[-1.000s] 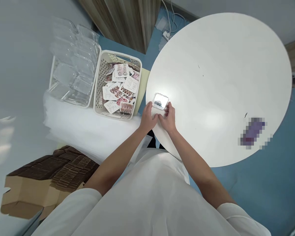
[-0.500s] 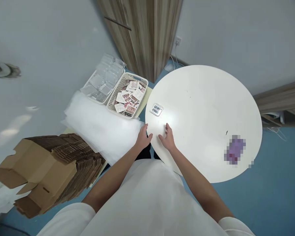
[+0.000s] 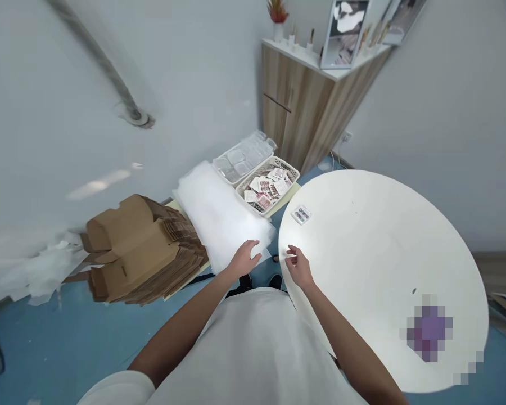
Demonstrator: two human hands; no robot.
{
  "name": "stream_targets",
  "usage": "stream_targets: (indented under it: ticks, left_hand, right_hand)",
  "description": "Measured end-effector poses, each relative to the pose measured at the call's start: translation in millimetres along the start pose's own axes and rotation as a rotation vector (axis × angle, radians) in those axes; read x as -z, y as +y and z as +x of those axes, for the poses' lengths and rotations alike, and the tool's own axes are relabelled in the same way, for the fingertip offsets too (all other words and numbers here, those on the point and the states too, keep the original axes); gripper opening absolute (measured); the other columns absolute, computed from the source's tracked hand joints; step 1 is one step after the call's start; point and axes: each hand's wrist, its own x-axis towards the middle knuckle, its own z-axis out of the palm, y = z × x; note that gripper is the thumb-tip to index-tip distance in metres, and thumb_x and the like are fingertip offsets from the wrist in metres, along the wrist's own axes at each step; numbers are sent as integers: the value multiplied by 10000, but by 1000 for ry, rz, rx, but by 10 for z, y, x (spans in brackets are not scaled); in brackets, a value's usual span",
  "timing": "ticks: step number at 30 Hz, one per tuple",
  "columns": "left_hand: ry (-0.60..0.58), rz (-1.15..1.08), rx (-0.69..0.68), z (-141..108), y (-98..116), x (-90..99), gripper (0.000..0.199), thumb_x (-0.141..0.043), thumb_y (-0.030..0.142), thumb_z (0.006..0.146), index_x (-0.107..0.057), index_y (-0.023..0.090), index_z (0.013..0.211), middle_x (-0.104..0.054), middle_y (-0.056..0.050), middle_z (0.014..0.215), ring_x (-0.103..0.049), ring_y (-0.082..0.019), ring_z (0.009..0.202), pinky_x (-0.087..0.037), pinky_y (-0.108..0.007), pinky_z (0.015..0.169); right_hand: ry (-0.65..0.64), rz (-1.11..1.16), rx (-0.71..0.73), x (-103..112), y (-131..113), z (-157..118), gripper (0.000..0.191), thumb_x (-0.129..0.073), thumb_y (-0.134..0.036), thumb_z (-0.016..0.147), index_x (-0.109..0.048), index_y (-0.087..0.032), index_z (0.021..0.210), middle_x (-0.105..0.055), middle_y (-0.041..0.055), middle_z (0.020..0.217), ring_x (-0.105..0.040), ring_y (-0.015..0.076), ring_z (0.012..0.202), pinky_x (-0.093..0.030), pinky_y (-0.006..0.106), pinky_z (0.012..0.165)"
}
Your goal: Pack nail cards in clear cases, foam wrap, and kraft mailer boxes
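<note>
My left hand (image 3: 243,261) holds nothing, thumb and fingers apart, above the near right corner of a pile of thin white packing sheets (image 3: 223,216). My right hand (image 3: 300,269) is also empty, its fingers bent loosely and the thumb apart, over the left rim of a round white table (image 3: 371,259). Farther along that rim lies a small clear case (image 3: 301,214) with two rows of small dark, shiny pieces in it. Neither hand touches the case.
Beyond the sheets stand a white basket (image 3: 241,197) of printed cards and a tray of clear plastic boxes (image 3: 247,154). Flattened brown cardboard boxes (image 3: 135,247) are stacked at left. A blurred-out purple object (image 3: 432,329) lies on the table's right. A wooden cabinet (image 3: 299,107) fills the corner.
The view has tilted up and turned left, bringing the cabinet top into sight. My left hand has shifted over the sheets, and my right fingers have curled a little more. The case stays put.
</note>
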Motion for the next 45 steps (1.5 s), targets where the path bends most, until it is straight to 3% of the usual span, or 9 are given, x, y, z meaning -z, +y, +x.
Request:
stream_targets:
  ticks: [8,12,16,23,29,35,40,43,45]
  left_hand:
    - [97,18,-50,-134,-403,463,410,-515,292,751,-501,172,1143,-519,-112,1168,-471,-249,1114,-363,-384,961]
    - [187,-33,55,-80,-611,614,467,-555,280,712,-486,151,1155,-470,-127,1223,-418,-250,1173,-319,-369,998]
    - [174,-190,205,26,-696,704,535,-579,329,692,-469,141,1181,-431,-141,1280,-392,-261,1203,-294,-357,1008]
    - [149,-513,383,289,-701,689,676,-520,549,709,-392,193,1269,-270,-91,1416,-225,-260,1305,-203,-357,1052]
    - [155,-735,536,570,-837,630,738,-364,635,760,-236,222,1358,-139,-40,1454,-154,-220,1327,-171,-348,1072]
    - [277,-794,616,736,-937,524,639,-319,576,814,-280,214,1339,-205,-49,1441,-205,-198,1314,-210,-321,1063]
    - [485,-802,621,820,-892,504,443,-438,440,819,-491,176,1172,-466,-92,1290,-417,-224,1194,-332,-340,983]
    - [601,-833,706,886,-900,508,344,-501,363,792,-543,159,1065,-576,-100,1123,-543,-202,1013,-422,-325,864]
    - [649,-859,753,926,-930,513,279,-532,332,767,-568,154,978,-611,-88,1005,-572,-182,908,-448,-307,792]
  right_hand:
    - [-212,-192,137,-393,-336,382,351,-476,-277,747,-522,-218,1091,-603,50,949,-587,158,740,-489,337,701]
    - [-309,-382,184,-687,-478,590,368,-499,-284,750,-522,-209,1109,-578,79,1055,-579,189,892,-464,357,795]
    - [-337,-528,181,-937,-646,741,402,-511,-305,753,-517,-176,1133,-513,118,1181,-499,225,1086,-387,381,929]
    - [-441,-602,157,-1272,-818,1158,706,-505,-536,719,-372,-135,1285,-268,142,1404,-252,252,1295,-286,383,1016]
    - [-362,-646,116,-1608,-779,1602,674,-313,-485,840,-214,-59,1353,-134,168,1445,-101,268,1335,-230,410,1033]
    - [-484,-770,234,-1848,-670,1565,579,-333,-356,850,-233,-68,1342,-150,182,1439,-44,295,1336,-127,520,1027]
    - [-533,-651,363,-1889,-689,1396,579,-463,-218,756,-316,-161,1313,-125,135,1453,15,308,1335,-99,561,1015]
    - [-550,-573,377,-1855,-724,1419,529,-512,-212,715,-419,-182,1234,-163,121,1441,-34,321,1331,-118,568,1008]
    - [-566,-533,388,-1826,-751,1474,466,-516,-230,718,-468,-192,1180,-244,119,1408,-152,307,1312,-134,554,1012]
